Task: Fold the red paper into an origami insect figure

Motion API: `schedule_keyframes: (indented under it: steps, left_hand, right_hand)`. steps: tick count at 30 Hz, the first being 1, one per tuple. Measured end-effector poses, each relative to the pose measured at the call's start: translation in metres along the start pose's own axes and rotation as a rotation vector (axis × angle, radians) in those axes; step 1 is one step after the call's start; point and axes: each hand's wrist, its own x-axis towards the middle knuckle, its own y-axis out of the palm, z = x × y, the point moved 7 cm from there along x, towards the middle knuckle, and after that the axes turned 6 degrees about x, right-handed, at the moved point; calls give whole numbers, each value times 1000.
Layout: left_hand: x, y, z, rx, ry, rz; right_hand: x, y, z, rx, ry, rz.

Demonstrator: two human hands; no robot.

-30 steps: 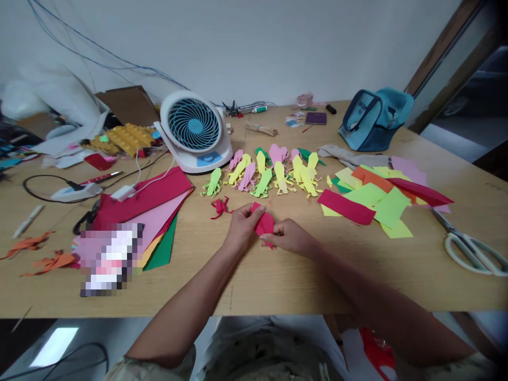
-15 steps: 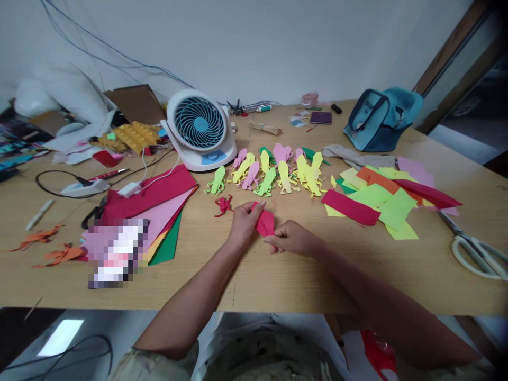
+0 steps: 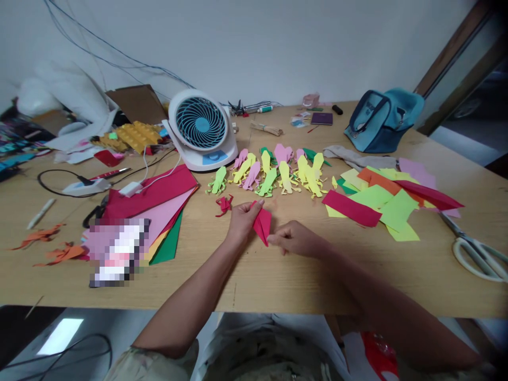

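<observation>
A small kite-shaped piece of folded red paper [image 3: 262,226] is between my hands, just above the table. My left hand [image 3: 243,219] pinches its upper left side, thumb on top. At the paper's lower right edge, close to its pointed tip, the thumb and forefinger of my right hand [image 3: 296,239] are closed on it, and the other fingers are curled. A red folded paper figure [image 3: 224,205] lies just left of my left hand. Beyond my hands stand rows of green, yellow and pink folded paper figures [image 3: 286,177].
Coloured paper sheets [image 3: 153,193] lie to the left, near two orange paper figures [image 3: 65,254]. On the right are loose paper strips [image 3: 369,198] and scissors [image 3: 472,248]. A white fan [image 3: 202,129] and a blue bag [image 3: 383,119] stand at the back.
The red paper's lower end, earlier covered by my right fingers, now shows as a pointed tip. My right hand has moved slightly to the right; the left keeps its hold.
</observation>
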Motion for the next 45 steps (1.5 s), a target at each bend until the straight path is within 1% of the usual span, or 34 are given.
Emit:
schedule_keyframes:
  steps: [4, 5, 6, 8, 12, 14, 21, 25, 28, 31, 33, 35, 37, 40, 43, 45]
  left_hand:
    - [-1, 1, -6, 84, 65, 40]
    - [-1, 1, -7, 104, 80, 41]
    - [-2, 1, -7, 121, 90, 39]
    - [-2, 1, -6, 149, 105, 40]
    - [-2, -1, -6, 199, 149, 21]
    - [-1, -3, -8, 235, 182, -7]
    - [-2, -6, -9, 353, 268, -57]
    - [-7, -5, -14, 498, 299, -87]
    - [-9, -5, -16, 578, 288, -109]
    - [-10, -5, -16, 602, 282, -115]
    - [-11, -4, -16, 608, 285, -102]
    - [-15, 1, -16, 616, 295, -62]
    - [-20, 7, -15, 627, 304, -15]
    - [-26, 14, -16, 653, 304, 23]
    - [-31, 18, -19, 714, 296, 41]
    - [-32, 19, -21, 796, 280, 42]
  right_hand:
    - [-4, -36, 17, -162, -221, -366]
    - [-6, -41, 19, -188, -256, -417]
    - [-6, -43, 20, -200, -271, -438]
    - [-6, -43, 20, -199, -273, -428]
    - [-5, -32, 21, -194, -308, -317]
    - [-5, -28, 22, -203, -339, -288]
    - [-8, -20, 25, -345, -429, -268]
    - [-10, -15, 30, -439, -496, -262]
    - [-12, -12, 35, -444, -511, -250]
    - [-17, -11, 41, -381, -515, -247]
    - [-22, -12, 44, -312, -507, -261]
    - [-28, -14, 44, -262, -481, -283]
    - [-35, -16, 41, -236, -446, -303]
    - [-45, -15, 36, -222, -409, -319]
    - [-51, -12, 33, -223, -420, -346]
    - [-53, -11, 32, -223, -441, -378]
